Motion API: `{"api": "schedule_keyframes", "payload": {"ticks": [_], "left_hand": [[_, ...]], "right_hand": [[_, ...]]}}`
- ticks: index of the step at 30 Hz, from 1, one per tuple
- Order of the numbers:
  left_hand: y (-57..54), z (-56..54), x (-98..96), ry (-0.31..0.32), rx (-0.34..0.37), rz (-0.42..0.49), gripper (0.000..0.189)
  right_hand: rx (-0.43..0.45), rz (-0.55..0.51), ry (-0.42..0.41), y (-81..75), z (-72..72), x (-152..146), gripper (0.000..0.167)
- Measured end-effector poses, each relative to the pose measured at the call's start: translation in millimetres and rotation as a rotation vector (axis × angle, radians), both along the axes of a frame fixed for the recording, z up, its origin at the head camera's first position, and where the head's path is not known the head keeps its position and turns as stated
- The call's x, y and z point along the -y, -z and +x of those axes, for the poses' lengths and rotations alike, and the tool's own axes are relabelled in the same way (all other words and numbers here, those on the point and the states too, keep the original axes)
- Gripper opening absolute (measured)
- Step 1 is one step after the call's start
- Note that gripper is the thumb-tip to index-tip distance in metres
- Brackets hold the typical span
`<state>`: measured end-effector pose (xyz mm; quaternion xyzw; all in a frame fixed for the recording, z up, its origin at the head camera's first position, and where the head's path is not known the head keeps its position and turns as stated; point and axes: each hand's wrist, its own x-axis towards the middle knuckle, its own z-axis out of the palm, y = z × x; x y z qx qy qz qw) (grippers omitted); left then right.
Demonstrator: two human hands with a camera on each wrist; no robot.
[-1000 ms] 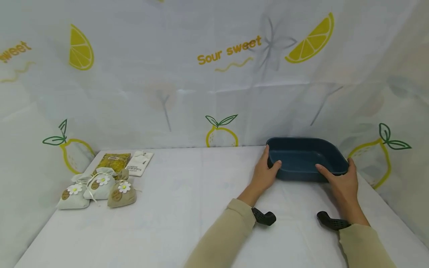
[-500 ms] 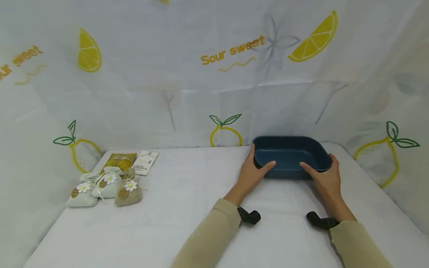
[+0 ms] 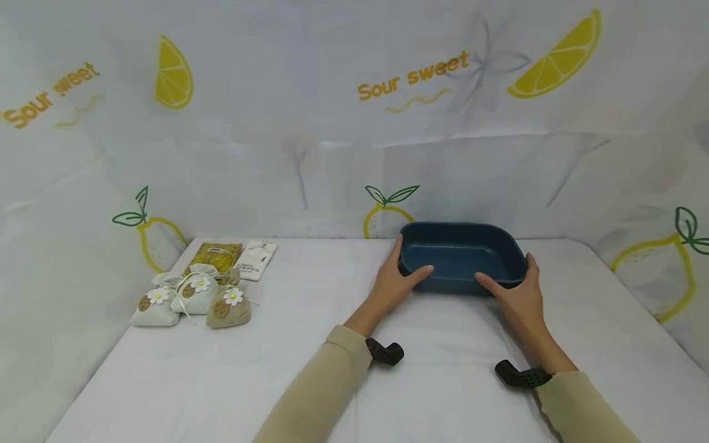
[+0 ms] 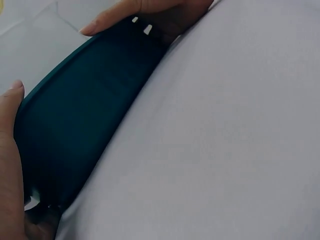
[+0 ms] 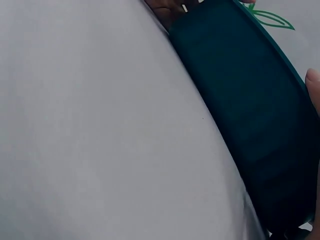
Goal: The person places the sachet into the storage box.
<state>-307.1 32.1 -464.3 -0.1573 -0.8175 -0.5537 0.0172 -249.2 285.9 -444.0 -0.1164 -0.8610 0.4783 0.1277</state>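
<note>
Both hands hold a dark blue rectangular basin (image 3: 454, 285) with rounded corners, near the back of the white-covered table. My left hand (image 3: 392, 280) grips its left end, thumb over the front rim and fingers along the outer side. At the opposite end, my right hand (image 3: 519, 301) holds it in the same way. Nothing shows inside the basin in the head view. The left wrist view has the basin's outer front wall (image 4: 90, 110) close over the cloth; in the right wrist view, a thumb (image 5: 314, 87) lies at its rim. The fingers beneath are partly hidden.
At the back left stand several small drawstring pouches with daisies: two white pouches (image 3: 155, 312) and a beige pouch (image 3: 228, 314). Behind them lie a yellow packet (image 3: 215, 255) and a white packet (image 3: 256, 261). A lemon-printed sheet (image 3: 310, 172) hangs around the table.
Both hands have moved the basin leftward along the back of the table, keeping their hold. The head view has turned somewhat left. The pouches and packets have stayed in place.
</note>
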Motion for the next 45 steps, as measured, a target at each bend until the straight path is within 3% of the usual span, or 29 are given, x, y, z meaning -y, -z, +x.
{"api": "schedule_keyframes", "payload": {"ticks": [12, 19, 30, 36, 41, 45], "left_hand": [[2.9, -1.2, 57.9, -0.060, 0.028, -0.054, 0.101], [2.9, 3.0, 91.7, -0.097, 0.031, -0.024, 0.098], [-6.0, 6.4, 158.8, -0.159, 0.056, -0.076, 0.092], [-8.2, 4.6, 167.2, -0.150, 0.045, -0.047, 0.091], [-5.5, 3.7, 166.5, -0.149, 0.047, -0.040, 0.092], [-3.3, 3.7, 165.3, -0.157, 0.033, -0.041, 0.096]], "right_hand": [[-0.069, 0.035, -0.066, 3.6, -19.3, 46, 0.119], [-0.076, 0.017, -0.094, 5.0, -26.7, 79, 0.121], [-0.100, 0.056, -0.219, 8.3, -31.4, 133, 0.119], [-0.119, 0.063, -0.286, 7.4, -35.7, 125, 0.111], [-0.053, 0.113, -0.350, 6.7, -36.4, 118, 0.109], [-0.011, 0.132, -0.354, 6.7, -34.3, 117, 0.108]]}}
